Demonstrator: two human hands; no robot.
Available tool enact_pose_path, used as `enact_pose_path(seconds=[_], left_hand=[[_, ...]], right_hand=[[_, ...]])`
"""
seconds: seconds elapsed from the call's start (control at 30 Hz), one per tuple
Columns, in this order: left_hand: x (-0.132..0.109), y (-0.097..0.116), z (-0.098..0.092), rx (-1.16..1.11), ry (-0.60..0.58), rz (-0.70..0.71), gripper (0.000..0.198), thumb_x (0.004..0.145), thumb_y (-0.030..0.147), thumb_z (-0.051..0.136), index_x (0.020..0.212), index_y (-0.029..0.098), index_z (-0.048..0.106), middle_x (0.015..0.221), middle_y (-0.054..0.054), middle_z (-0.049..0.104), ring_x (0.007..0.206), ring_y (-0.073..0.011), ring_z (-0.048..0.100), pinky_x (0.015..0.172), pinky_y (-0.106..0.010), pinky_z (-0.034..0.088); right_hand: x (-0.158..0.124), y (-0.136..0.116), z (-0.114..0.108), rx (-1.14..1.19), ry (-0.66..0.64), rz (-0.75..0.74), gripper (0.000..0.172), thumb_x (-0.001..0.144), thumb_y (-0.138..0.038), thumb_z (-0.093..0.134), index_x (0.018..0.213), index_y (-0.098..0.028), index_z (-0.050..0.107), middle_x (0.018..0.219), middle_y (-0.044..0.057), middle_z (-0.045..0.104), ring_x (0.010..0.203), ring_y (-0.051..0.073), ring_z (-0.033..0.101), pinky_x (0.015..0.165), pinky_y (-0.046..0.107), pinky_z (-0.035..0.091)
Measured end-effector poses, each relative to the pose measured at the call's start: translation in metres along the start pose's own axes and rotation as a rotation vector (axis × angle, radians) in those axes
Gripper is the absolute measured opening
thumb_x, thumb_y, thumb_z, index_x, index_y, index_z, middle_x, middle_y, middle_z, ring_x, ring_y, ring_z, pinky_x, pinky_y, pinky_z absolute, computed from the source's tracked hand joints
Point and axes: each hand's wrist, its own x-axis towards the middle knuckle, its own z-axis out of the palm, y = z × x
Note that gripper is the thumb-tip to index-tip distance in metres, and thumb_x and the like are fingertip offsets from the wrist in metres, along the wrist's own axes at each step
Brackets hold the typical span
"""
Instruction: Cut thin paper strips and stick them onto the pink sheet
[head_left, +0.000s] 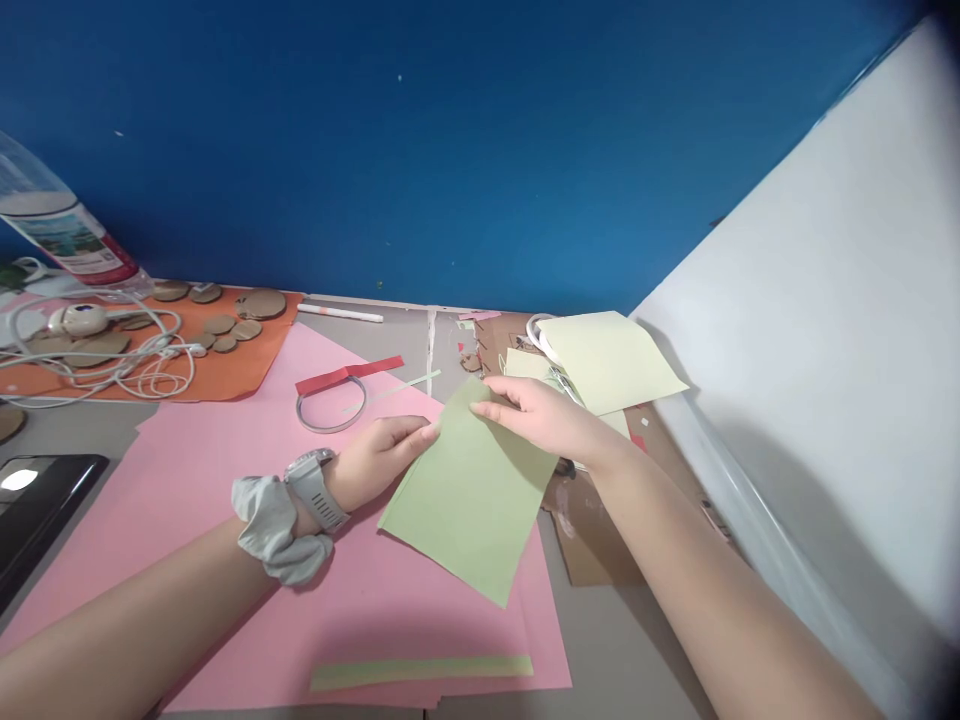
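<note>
A sheet of light green paper is held tilted over large pink paper on the table. My left hand, wearing a grey watch and a grey scrunchie, pinches the sheet's left edge with the thumb on top; its other fingers are partly hidden. At the sheet's top right edge, my right hand grips it, fingers over the upper corner. A narrow green paper strip lies on the pink paper near the front edge.
Behind my left hand lie a red paper strip and a thin grey ring. Pale yellow paper and cardboard are at right. Orange paper with wooden discs, white earphones, a bottle and a black phone-like object occupy the left.
</note>
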Motion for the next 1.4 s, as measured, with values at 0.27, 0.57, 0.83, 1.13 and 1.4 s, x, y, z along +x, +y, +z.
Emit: enact_pose_path(seconds=[0.27, 0.57, 0.83, 1.13, 1.4], left_hand=[[0.002, -0.002, -0.002, 0.077, -0.054, 0.051, 0.041, 0.088, 0.049, 0.041, 0.061, 0.019, 0.039, 0.061, 0.005, 0.035, 0.056, -0.0099, 0.032, 0.053, -0.024, 0.029], [0.000, -0.001, -0.001, 0.016, -0.086, 0.079, 0.037, 0.088, 0.041, 0.044, 0.059, 0.019, 0.040, 0.058, 0.005, 0.040, 0.052, -0.0086, 0.036, 0.050, -0.023, 0.031], [-0.005, 0.002, 0.002, -0.137, -0.145, 0.055, 0.038, 0.090, 0.046, 0.044, 0.064, 0.019, 0.049, 0.049, 0.003, 0.051, 0.045, -0.0095, 0.049, 0.047, -0.022, 0.038], [0.003, 0.000, -0.001, -0.194, 0.532, 0.046, 0.036, 0.087, 0.046, 0.049, 0.064, 0.019, 0.050, 0.060, 0.000, 0.060, 0.053, -0.0097, 0.052, 0.057, -0.023, 0.043], [0.001, -0.001, 0.004, -0.337, 0.491, 0.137, 0.031, 0.085, 0.044, 0.054, 0.069, 0.018, 0.055, 0.063, 0.000, 0.060, 0.061, -0.0114, 0.054, 0.065, -0.025, 0.046]], right_hand=[[0.003, 0.009, 0.003, -0.042, 0.045, 0.004, 0.043, 0.086, -0.054, 0.049, 0.116, -0.026, 0.059, 0.129, 0.009, 0.056, 0.118, 0.031, 0.050, 0.093, 0.041, 0.039], [-0.001, 0.000, 0.004, -0.113, 0.021, -0.111, 0.027, 0.092, -0.045, 0.042, 0.095, -0.025, 0.061, 0.096, 0.003, 0.065, 0.087, 0.022, 0.059, 0.075, 0.034, 0.042], [-0.007, -0.018, 0.014, -0.123, 0.366, -0.415, 0.017, 0.090, -0.036, 0.052, 0.103, -0.026, 0.055, 0.115, 0.006, 0.053, 0.113, 0.023, 0.046, 0.095, 0.037, 0.035], [-0.011, -0.029, 0.028, 0.210, -0.562, -0.122, 0.043, 0.088, -0.059, 0.042, 0.087, -0.021, 0.061, 0.076, 0.001, 0.060, 0.064, 0.012, 0.053, 0.058, 0.025, 0.041], [0.003, -0.016, 0.066, 0.482, 0.020, -0.118, 0.048, 0.090, -0.060, 0.034, 0.109, -0.026, 0.062, 0.101, 0.004, 0.064, 0.111, 0.021, 0.053, 0.098, 0.035, 0.040]])
